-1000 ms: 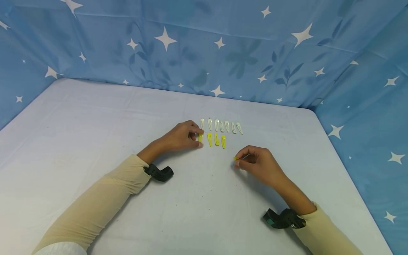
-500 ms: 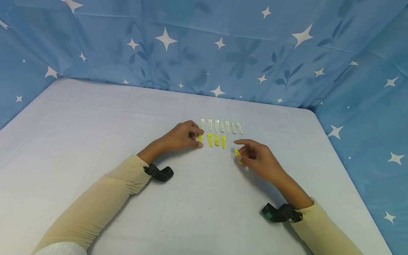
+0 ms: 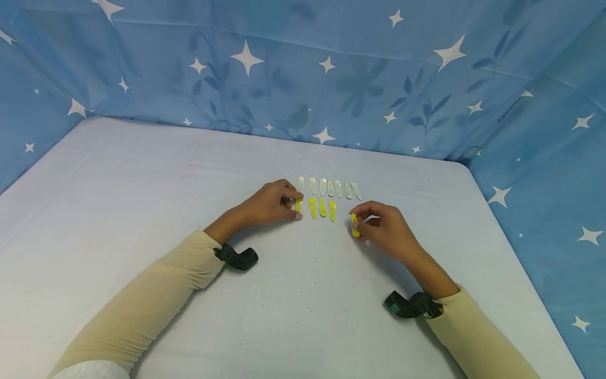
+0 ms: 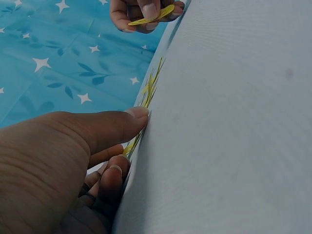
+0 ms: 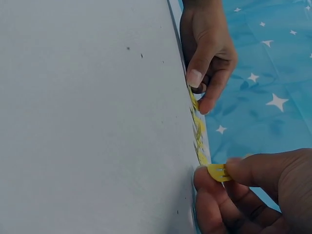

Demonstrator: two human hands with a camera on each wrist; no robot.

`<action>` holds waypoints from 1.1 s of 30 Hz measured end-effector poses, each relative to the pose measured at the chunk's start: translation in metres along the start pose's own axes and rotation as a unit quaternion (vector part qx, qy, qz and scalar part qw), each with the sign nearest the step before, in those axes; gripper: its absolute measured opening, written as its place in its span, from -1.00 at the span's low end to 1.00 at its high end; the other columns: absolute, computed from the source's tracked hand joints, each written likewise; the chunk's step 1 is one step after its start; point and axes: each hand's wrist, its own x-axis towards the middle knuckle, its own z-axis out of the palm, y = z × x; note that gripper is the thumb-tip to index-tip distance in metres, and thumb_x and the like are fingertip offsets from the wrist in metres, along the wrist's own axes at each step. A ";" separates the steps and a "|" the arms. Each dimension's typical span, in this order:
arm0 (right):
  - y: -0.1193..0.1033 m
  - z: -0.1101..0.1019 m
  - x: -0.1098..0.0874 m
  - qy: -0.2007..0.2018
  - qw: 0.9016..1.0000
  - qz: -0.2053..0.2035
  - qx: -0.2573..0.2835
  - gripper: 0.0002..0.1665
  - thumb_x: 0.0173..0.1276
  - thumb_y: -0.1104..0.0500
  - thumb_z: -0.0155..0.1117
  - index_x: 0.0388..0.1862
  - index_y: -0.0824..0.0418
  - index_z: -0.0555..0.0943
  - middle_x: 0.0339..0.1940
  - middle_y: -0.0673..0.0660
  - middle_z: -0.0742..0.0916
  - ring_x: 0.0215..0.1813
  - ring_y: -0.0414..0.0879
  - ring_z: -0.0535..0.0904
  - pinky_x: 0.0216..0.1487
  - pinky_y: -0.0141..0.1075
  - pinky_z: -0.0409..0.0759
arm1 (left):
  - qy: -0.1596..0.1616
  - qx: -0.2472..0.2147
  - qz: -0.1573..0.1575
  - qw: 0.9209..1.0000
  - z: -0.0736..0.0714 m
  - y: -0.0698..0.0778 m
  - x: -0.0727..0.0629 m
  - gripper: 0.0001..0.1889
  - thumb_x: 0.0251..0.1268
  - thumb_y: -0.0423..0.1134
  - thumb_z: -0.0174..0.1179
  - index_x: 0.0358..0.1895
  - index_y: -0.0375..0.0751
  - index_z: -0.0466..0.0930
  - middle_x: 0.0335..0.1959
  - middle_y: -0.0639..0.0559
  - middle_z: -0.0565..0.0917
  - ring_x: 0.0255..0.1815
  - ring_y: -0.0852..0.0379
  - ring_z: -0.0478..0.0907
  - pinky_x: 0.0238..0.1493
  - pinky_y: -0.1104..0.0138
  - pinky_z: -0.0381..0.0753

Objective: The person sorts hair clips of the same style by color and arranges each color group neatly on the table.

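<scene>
My right hand [image 3: 385,229] pinches a yellow snap hair clip [image 3: 355,225] between thumb and fingers, to the right of the yellow row. In the right wrist view that hair clip [image 5: 218,172] shows its wide rounded end beyond the thumb. At the row's left end, my left hand [image 3: 273,202] holds another yellow hair clip [image 3: 298,205], index finger at its top and thumb at its bottom. Three more yellow hair clips, one of them the middle clip [image 3: 322,207], lie side by side between the hands. Behind them runs a row of several white hair clips [image 3: 323,187].
A white-covered table [image 3: 236,316] extends under both arms. Blue cloth [image 3: 284,68] with white stars hangs along its back and sides. Black camera mounts sit on the left wrist [image 3: 236,258] and right wrist [image 3: 414,305].
My right hand has moved away from me with its yellow hair clip, which has turned to point roughly along the row's other clips. The left hand has stayed in place.
</scene>
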 end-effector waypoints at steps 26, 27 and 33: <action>0.003 0.008 0.039 0.037 0.997 0.007 -0.065 -0.73 0.20 0.43 0.35 -0.10 0.31 0.68 -0.27 0.18 0.69 -0.32 0.01 0.59 -0.36 -0.36 0.55 | 0.001 0.015 -0.005 1.000 0.000 0.003 -0.001 -0.49 0.15 -0.24 0.40 0.20 -0.27 0.59 -0.04 -0.06 0.49 -0.20 0.11 0.47 -0.12 0.30 0.48; 0.003 0.008 0.040 0.033 0.997 0.008 -0.066 -0.74 0.20 0.43 0.35 -0.10 0.32 0.68 -0.28 0.18 0.69 -0.31 0.00 0.59 -0.35 -0.36 0.55 | 0.001 0.013 -0.004 1.000 0.000 0.003 -0.002 -0.49 0.15 -0.24 0.40 0.20 -0.28 0.59 -0.04 -0.06 0.49 -0.20 0.11 0.47 -0.12 0.30 0.48; 0.002 0.011 0.044 0.015 0.994 0.030 -0.102 -0.73 0.22 0.39 0.33 -0.08 0.30 0.68 -0.28 0.16 0.68 -0.27 -0.01 0.60 -0.29 -0.28 0.55 | 0.000 0.010 -0.002 1.000 -0.001 0.004 -0.002 -0.49 0.15 -0.25 0.40 0.20 -0.28 0.59 -0.05 -0.07 0.49 -0.20 0.11 0.47 -0.12 0.30 0.48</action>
